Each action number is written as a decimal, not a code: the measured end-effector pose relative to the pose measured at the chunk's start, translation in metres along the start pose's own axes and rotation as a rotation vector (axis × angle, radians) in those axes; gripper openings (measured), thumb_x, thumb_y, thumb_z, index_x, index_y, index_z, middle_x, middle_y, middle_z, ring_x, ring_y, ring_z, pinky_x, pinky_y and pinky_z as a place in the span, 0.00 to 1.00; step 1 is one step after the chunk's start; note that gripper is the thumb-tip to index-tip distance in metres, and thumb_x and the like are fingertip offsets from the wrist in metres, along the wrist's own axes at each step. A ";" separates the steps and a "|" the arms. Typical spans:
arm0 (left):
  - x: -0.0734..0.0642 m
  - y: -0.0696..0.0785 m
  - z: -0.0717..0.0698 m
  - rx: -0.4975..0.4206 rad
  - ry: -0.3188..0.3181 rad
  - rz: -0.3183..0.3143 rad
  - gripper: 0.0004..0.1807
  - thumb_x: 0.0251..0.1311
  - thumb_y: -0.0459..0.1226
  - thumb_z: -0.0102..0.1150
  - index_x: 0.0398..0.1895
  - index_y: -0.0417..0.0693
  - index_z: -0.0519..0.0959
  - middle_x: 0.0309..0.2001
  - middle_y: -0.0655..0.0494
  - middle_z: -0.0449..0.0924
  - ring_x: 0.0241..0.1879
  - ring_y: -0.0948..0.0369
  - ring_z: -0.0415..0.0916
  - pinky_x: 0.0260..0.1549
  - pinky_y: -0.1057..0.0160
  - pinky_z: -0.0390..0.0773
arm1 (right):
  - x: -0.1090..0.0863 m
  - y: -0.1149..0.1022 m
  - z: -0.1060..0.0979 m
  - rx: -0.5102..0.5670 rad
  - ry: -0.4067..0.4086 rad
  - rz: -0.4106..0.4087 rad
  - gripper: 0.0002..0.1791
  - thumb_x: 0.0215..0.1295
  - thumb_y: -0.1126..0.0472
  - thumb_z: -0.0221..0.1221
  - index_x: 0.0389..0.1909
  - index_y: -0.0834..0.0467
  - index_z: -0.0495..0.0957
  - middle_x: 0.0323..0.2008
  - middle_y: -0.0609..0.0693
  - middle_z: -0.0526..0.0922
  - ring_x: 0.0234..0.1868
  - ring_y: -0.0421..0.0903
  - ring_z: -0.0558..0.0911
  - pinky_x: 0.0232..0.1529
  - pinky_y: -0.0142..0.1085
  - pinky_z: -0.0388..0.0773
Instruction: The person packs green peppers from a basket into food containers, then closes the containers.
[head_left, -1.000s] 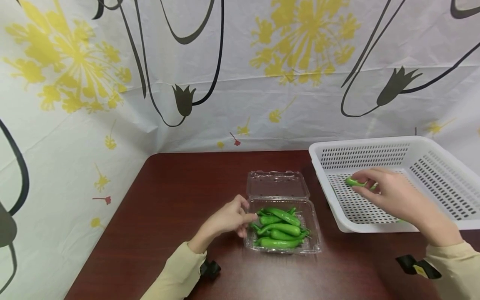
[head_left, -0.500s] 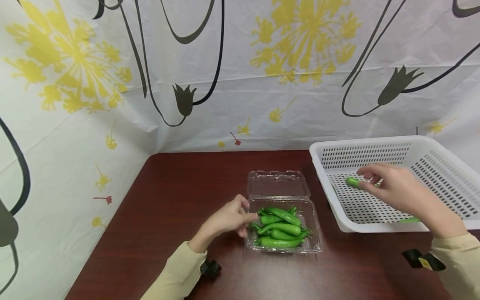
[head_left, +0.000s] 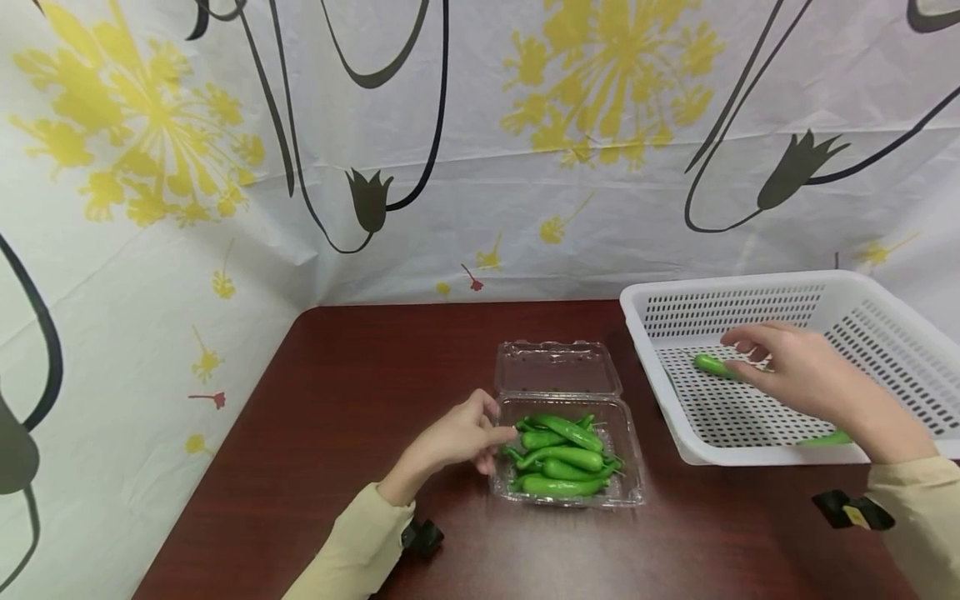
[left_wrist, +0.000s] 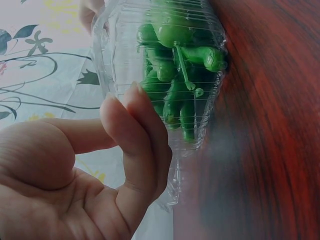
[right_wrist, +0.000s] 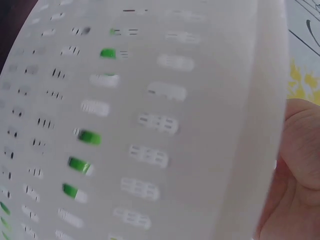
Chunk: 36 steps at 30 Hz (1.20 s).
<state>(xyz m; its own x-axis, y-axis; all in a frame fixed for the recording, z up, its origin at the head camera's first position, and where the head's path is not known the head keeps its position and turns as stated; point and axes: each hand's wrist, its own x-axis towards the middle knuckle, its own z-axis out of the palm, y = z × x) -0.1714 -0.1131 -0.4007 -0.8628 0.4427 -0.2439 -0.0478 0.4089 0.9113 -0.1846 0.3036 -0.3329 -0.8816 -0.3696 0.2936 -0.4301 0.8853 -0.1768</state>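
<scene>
Right hand [head_left: 802, 371] just let go, fingers parted, so that slim green pepper [head_left: 710, 365] lies loose near the left edge of the white plastic basket [head_left: 750, 456]; can't tell if left hand [head_left: 453, 435] grips the clear plastic clamshell [head_left: 628, 454].

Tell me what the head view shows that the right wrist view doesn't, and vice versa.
Only the head view: the left hand, the clear clamshell container and the green chili peppers inside it.

Only the right wrist view: slots in the near wall of the white basket, bits of green showing through.

Both: the white basket, the right hand and the flower-patterned backdrop.
</scene>
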 end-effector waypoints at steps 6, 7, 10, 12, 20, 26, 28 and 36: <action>0.001 -0.001 0.000 0.003 -0.001 0.003 0.22 0.68 0.35 0.64 0.54 0.31 0.65 0.25 0.44 0.79 0.13 0.62 0.76 0.22 0.52 0.83 | 0.000 0.007 -0.001 0.013 -0.057 0.020 0.19 0.60 0.65 0.69 0.51 0.69 0.79 0.44 0.66 0.84 0.39 0.58 0.83 0.39 0.56 0.81; 0.001 -0.001 0.000 0.004 0.000 0.003 0.22 0.68 0.35 0.64 0.54 0.31 0.65 0.25 0.44 0.79 0.13 0.62 0.76 0.22 0.52 0.83 | 0.000 0.008 -0.001 0.013 -0.061 0.026 0.19 0.61 0.65 0.69 0.51 0.69 0.79 0.44 0.66 0.84 0.39 0.58 0.84 0.39 0.56 0.81; 0.001 -0.001 0.000 0.003 -0.001 0.003 0.22 0.68 0.35 0.64 0.54 0.31 0.65 0.25 0.45 0.79 0.13 0.62 0.76 0.22 0.53 0.83 | 0.000 0.010 -0.001 0.022 -0.085 0.047 0.20 0.63 0.64 0.68 0.52 0.70 0.78 0.46 0.68 0.83 0.41 0.61 0.83 0.40 0.58 0.80; 0.001 -0.001 0.000 0.002 0.000 0.003 0.22 0.68 0.35 0.64 0.54 0.32 0.65 0.25 0.44 0.79 0.13 0.62 0.76 0.22 0.53 0.83 | 0.000 0.012 -0.001 0.021 -0.090 0.056 0.20 0.63 0.63 0.68 0.53 0.69 0.78 0.46 0.67 0.83 0.42 0.61 0.83 0.41 0.58 0.80; 0.001 -0.001 0.000 0.001 0.001 0.001 0.22 0.68 0.36 0.64 0.53 0.31 0.65 0.25 0.44 0.79 0.13 0.62 0.76 0.22 0.53 0.83 | 0.002 0.020 0.002 0.027 -0.119 0.072 0.20 0.65 0.61 0.66 0.53 0.68 0.78 0.46 0.67 0.83 0.43 0.61 0.83 0.42 0.59 0.79; 0.000 0.001 0.000 0.004 0.001 0.000 0.22 0.68 0.36 0.64 0.53 0.32 0.65 0.25 0.44 0.78 0.13 0.62 0.75 0.21 0.54 0.83 | 0.001 0.026 0.003 0.013 -0.139 0.083 0.20 0.64 0.61 0.67 0.52 0.68 0.78 0.46 0.69 0.82 0.43 0.62 0.82 0.42 0.59 0.79; 0.000 0.001 0.000 0.001 0.000 -0.003 0.22 0.68 0.35 0.64 0.53 0.32 0.65 0.25 0.44 0.78 0.13 0.62 0.75 0.22 0.54 0.83 | 0.001 0.028 0.004 0.010 -0.153 0.093 0.21 0.64 0.61 0.67 0.53 0.69 0.77 0.47 0.70 0.81 0.44 0.63 0.81 0.41 0.59 0.78; -0.001 0.000 0.001 -0.001 -0.002 0.002 0.23 0.67 0.36 0.64 0.54 0.32 0.65 0.26 0.43 0.78 0.13 0.61 0.75 0.22 0.53 0.83 | 0.001 0.036 0.006 0.018 -0.193 0.121 0.23 0.65 0.60 0.67 0.54 0.70 0.75 0.50 0.74 0.77 0.48 0.68 0.79 0.43 0.61 0.77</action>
<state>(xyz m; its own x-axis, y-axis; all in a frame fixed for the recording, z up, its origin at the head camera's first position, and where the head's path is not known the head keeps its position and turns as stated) -0.1704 -0.1128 -0.4005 -0.8617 0.4456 -0.2428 -0.0463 0.4075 0.9120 -0.2025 0.3332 -0.3446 -0.9472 -0.3096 0.0839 -0.3206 0.9220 -0.2172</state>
